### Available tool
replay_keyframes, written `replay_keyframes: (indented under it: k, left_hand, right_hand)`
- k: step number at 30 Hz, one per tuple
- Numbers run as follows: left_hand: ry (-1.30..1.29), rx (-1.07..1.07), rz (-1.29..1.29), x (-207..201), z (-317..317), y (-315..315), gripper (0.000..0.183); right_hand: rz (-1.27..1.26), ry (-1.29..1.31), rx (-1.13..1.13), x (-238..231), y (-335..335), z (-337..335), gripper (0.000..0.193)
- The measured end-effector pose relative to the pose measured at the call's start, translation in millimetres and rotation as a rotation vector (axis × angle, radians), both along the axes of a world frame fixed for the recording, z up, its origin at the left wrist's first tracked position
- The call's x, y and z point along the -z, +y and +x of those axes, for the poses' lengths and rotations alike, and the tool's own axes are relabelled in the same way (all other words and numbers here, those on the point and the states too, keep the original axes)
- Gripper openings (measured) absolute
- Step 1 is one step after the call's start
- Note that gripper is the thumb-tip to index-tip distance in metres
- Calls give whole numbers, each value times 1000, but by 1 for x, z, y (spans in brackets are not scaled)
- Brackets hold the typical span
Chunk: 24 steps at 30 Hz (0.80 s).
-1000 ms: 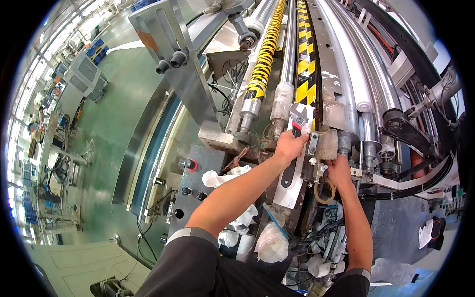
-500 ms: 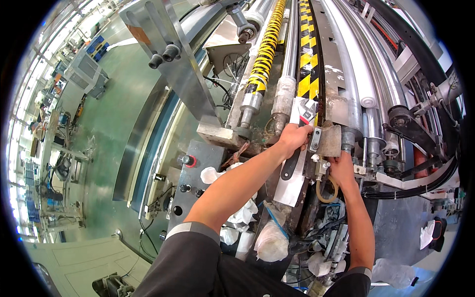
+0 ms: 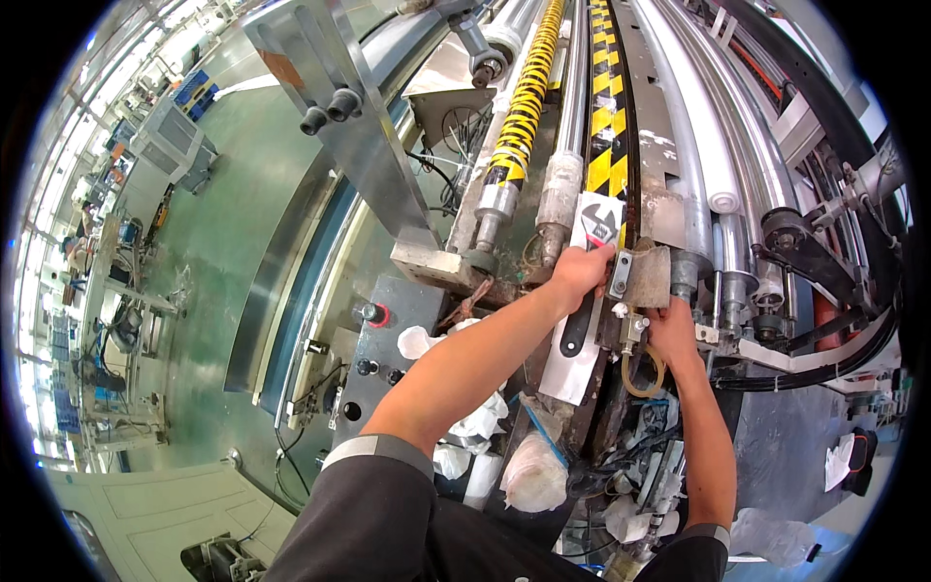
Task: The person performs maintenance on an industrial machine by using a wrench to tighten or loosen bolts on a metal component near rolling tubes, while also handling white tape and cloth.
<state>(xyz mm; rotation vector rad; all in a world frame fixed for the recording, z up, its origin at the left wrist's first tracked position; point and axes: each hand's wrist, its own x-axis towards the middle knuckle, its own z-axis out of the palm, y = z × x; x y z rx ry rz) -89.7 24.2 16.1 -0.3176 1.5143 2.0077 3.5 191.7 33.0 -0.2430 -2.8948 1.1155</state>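
Observation:
My left hand (image 3: pixel 580 272) is closed round the middle of an adjustable wrench (image 3: pixel 575 335). The wrench's silver jaw shows above my thumb and its dark handle below my fingers, over a white strip of sheet (image 3: pixel 562 378). Beside that thumb stands a small metal bracket (image 3: pixel 621 275) with bolts, next to a worn beige plate (image 3: pixel 649 276). My right hand (image 3: pixel 671 328) reaches in under this plate, close to the end of a grey roller (image 3: pixel 687 276). The plate and machine parts hide its fingertips. A looped yellowish tube (image 3: pixel 642 390) hangs from a fitting between my forearms.
Rollers run away from me, one wound with yellow-black tape (image 3: pixel 517 139). An upright metal arm (image 3: pixel 364 136) rises at left, above a grey control box (image 3: pixel 396 325) with knobs. A plastic-wrapped roll (image 3: pixel 535 473) and crumpled white material (image 3: pixel 480 419) lie near my body. Black cables (image 3: pixel 824 373) curve at right.
The wrench has turned slightly under my left hand: its jaw shows more fully and its handle end has shifted right across the white strip. My right hand stays nearly in place.

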Motion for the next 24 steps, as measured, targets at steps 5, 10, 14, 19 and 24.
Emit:
replay_keyframes:
  k: [5, 10, 14, 19, 24]
  left_hand:
    - [176, 28, -166, -3, 7, 1, 29]
    - [290, 104, -209, -1, 8, -8, 28]
    - [202, 22, -49, 11, 3, 3, 27]
    - [-47, -46, 74, 3, 3, -2, 27]
    - [-25, -27, 1, -5, 6, -1, 29]
  right_hand:
    - [25, -32, 30, -13, -8, 3, 22]
    - [24, 31, -9, 3, -2, 0, 22]
    - [-45, 64, -25, 19, 11, -2, 22]
    - [-20, 34, -29, 14, 4, -1, 21]
    - [46, -2, -18, 2, 2, 0, 21]
